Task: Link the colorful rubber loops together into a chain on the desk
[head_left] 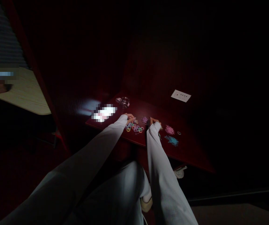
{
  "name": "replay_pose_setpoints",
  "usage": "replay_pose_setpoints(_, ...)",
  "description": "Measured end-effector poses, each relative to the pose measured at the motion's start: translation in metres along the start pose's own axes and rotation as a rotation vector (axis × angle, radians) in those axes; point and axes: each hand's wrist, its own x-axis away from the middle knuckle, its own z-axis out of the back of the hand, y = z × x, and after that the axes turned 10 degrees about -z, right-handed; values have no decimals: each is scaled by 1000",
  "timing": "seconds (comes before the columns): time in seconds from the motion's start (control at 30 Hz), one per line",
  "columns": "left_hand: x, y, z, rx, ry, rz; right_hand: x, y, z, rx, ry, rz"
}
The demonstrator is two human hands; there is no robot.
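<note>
Btwn L fingers [131,117] & R fingers [151,119] lies purple pile [144,119]; can't tell if either's holding anything.

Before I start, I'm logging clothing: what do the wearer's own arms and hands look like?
The left sleeve and right sleeve are long, pale greyish-white and creased, reaching about the wrists, with no marking visible. The left hand and right hand look ungloved; finer details are too small to tell.

No lettering, numbers, brands or signs can be read.
</note>
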Motion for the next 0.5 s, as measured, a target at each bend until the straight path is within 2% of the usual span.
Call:
replay_pose_setpoints(0.13, 0, 1, -1, 11, 32, -4, 10, -11, 9, 12, 40, -30)
replay_pose_setpoints(0.27, -1, -1, -4, 58, 41, 18, 26, -23, 19, 10, 20, 31)
replay_pose_setpoints(0.5, -2, 1, 1, 18, 4, -5, 54, -42, 18, 85, -208, 308)
